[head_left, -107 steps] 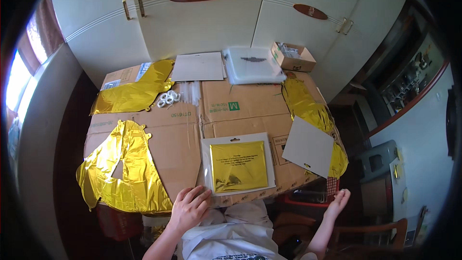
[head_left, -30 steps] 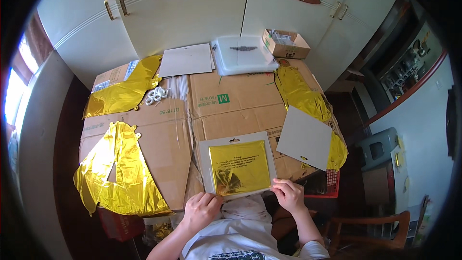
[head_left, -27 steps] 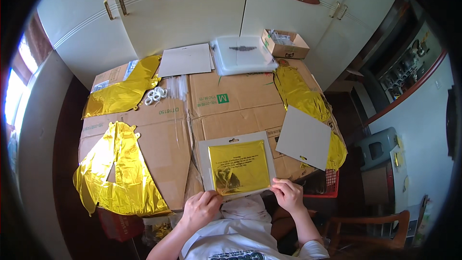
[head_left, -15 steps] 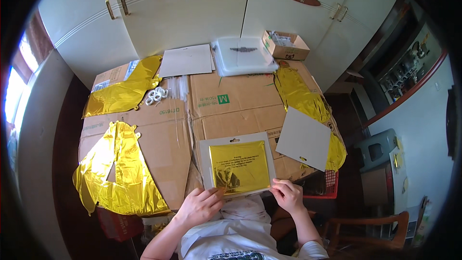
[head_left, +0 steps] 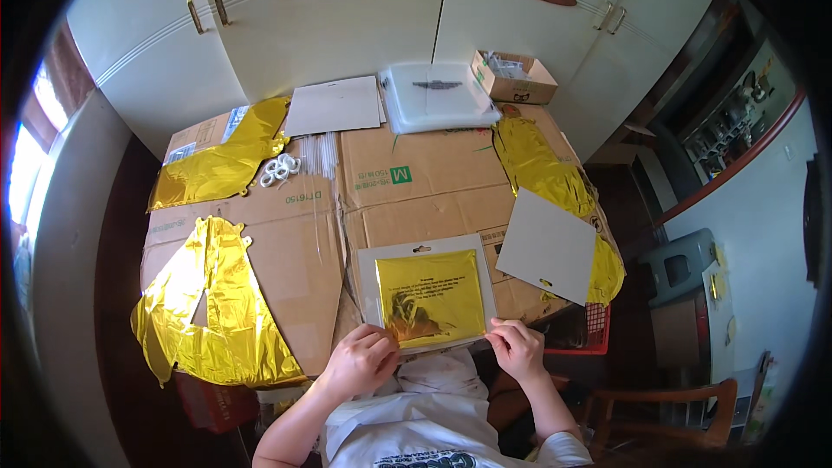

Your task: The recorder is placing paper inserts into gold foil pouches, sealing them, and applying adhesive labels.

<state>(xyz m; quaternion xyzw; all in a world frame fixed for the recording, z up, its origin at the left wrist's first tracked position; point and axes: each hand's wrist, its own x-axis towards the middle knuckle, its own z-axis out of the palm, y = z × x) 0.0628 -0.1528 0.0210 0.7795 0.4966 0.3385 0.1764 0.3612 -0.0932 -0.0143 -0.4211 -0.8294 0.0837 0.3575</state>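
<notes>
In front of me, at the table's near edge, lies a flat clear packet holding a folded gold foil sheet against a grey card with a hanging slot. My left hand has its fingers closed at the packet's lower left corner. The lower right corner is pinched by my right hand. Just right of the packet, a grey card with a slot rests partly over a crumpled gold foil balloon. On the left, another flat gold foil balloon spreads over the table's edge.
Flattened cardboard covers the table. Toward the back are a gold foil piece, white rings, clear straws, grey cards, a stack of clear bags and a small carton. A wooden chair stands right.
My left hand has turned slightly, with its fingers drawn in at the packet's lower left corner. The reflection on the gold foil has shifted. My right hand stays at its corner.
</notes>
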